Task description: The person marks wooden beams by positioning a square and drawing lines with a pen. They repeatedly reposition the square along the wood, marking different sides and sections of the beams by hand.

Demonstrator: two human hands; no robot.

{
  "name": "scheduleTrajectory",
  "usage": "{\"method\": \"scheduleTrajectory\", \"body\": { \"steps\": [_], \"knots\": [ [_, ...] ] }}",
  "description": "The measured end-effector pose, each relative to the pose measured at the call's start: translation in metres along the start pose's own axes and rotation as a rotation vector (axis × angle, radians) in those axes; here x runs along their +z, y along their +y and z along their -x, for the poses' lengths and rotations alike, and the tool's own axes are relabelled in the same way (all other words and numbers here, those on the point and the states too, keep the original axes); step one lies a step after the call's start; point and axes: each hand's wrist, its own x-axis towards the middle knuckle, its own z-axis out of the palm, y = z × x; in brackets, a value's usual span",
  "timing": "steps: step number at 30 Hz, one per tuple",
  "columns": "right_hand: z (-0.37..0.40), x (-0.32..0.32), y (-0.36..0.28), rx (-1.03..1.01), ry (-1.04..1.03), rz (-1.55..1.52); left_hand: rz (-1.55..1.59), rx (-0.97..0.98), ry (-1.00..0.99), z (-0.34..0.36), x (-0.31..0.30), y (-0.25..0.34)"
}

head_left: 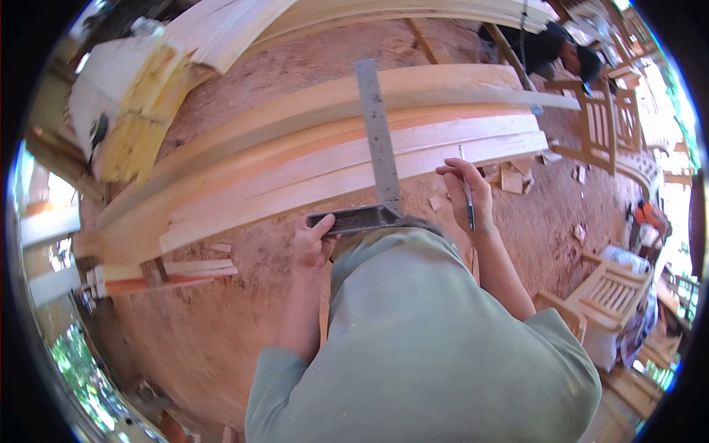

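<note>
My left hand [313, 242] grips the dark stock of a try square [377, 136], thumb on top, close in front of my green shirt. Its long steel blade points away from me and overlaps the pale wooden boards [458, 142]. Between the fingers of my right hand [476, 198] is a slim pen [469, 201], tilted with its dark end downward. This hand is to the right of the square, near the front edge of the boards.
Behind the pale boards runs a long thick plank [295, 118]. Wood offcuts [511, 179] lie on the reddish ground. Slatted wooden chairs [607, 292] stand at the right. A yellowish wood block [140, 111] sits at the upper left. Another person [550, 48] is at the upper right.
</note>
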Motion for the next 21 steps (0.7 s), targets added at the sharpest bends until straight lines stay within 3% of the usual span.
{"method": "scheduleTrajectory", "body": {
  "steps": [3,10,15,21],
  "knots": [
    [-0.012,0.003,-0.002,-0.215,0.012,0.098,0.122,0.003,0.025,0.005,0.016,-0.007],
    [-0.024,0.016,-0.03,-0.434,-0.103,0.203,0.212,0.013,0.041,0.043,0.039,-0.019],
    [-0.016,0.038,-0.023,-0.633,-0.123,0.102,0.255,-0.04,-0.129,0.071,0.014,-0.023],
    [-0.002,0.066,-0.007,-0.711,-0.07,0.056,0.325,0.034,0.126,0.128,0.013,-0.017]
  ]
}}
